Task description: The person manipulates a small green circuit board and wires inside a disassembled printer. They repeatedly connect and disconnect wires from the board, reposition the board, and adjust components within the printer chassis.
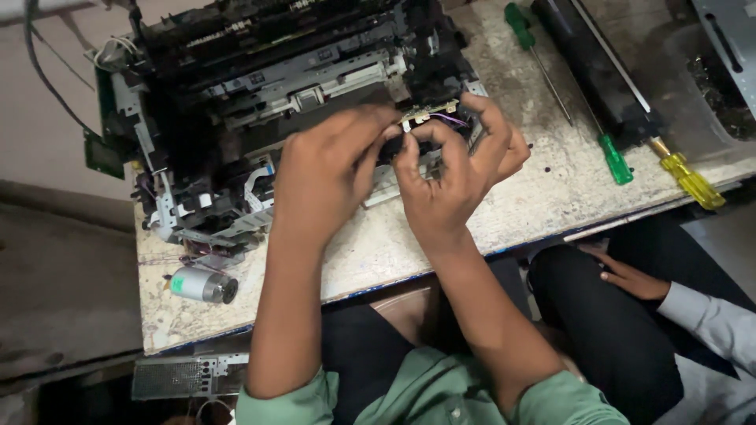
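Pinching from both sides, two bare hands met over one small tan circuit board with thin purple wires (pixel 431 116), which sat at the front edge of one opened black and grey printer chassis (pixel 260 94). The left hand (pixel 331 169) arched knuckles-up, its fingers curled together down onto the board's left end. The right hand (pixel 457 169) bent at the wrist, forefinger hooked over the board's right end and thumb pressed below, clamped on it. The board lay at twelve o'clock from both hands, touching their fingertips.

On the worn pale tabletop (pixel 543 197), one silver cylindrical motor (pixel 203 285) lay at seven o'clock from the board. Two green-handled screwdrivers (pixel 614 157) and one yellow-handled screwdriver (pixel 691 179) lay around three o'clock, beside one long black roller cartridge (pixel 591 67). One other person's hand (pixel 630 277) rested on a dark trouser knee at four o'clock.
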A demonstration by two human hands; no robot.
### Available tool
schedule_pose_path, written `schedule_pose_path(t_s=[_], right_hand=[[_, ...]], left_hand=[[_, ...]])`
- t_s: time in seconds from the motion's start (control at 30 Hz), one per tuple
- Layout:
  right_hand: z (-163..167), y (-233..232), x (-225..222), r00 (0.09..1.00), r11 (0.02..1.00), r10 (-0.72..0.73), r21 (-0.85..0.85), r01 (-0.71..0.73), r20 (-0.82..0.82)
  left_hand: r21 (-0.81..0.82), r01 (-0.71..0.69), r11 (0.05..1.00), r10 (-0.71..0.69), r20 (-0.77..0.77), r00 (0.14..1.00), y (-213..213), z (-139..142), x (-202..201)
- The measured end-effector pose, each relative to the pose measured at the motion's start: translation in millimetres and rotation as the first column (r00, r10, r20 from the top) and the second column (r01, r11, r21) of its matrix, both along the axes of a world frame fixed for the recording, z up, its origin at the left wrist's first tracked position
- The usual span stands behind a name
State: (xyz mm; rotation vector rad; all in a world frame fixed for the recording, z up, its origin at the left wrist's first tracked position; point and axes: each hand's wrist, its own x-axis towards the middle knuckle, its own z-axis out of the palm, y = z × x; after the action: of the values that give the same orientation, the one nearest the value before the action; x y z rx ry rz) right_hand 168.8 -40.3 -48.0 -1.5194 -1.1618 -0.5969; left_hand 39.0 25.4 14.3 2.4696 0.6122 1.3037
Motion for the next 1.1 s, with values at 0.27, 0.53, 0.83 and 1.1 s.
schedule_pose_path(t_s=[0.27,0.53,0.83,1.1], right_hand=[[-1.0,3.5,-0.2,0.999,0.999,-0.038,0.028,0.038,0.015],[-1.9,-9.6,25.2,0.985,0.982,0.162,0.114,-0.154,-0.065],[22.2,-29.2,59.7,0.984,0.993,0.117,-0.022,-0.115,0.135],[42.3,-30.6,68.3,0.948,0.975,0.209,-0.123,-0.183,0.242]], left_hand=[[-0.028,0.009,1.0,-0.008,0.033,0.999,1.4,-3.8,0.7],[-0.004,0.014,1.0,-0.014,0.018,1.0,1.3,1.0,-0.8],[-0.01,0.006,1.0,-0.006,-0.006,1.0,0.0,2.1,-2.1],[-0.018,0.028,0.999,-0.028,-0.002,1.0,0.6,1.5,-4.3]])
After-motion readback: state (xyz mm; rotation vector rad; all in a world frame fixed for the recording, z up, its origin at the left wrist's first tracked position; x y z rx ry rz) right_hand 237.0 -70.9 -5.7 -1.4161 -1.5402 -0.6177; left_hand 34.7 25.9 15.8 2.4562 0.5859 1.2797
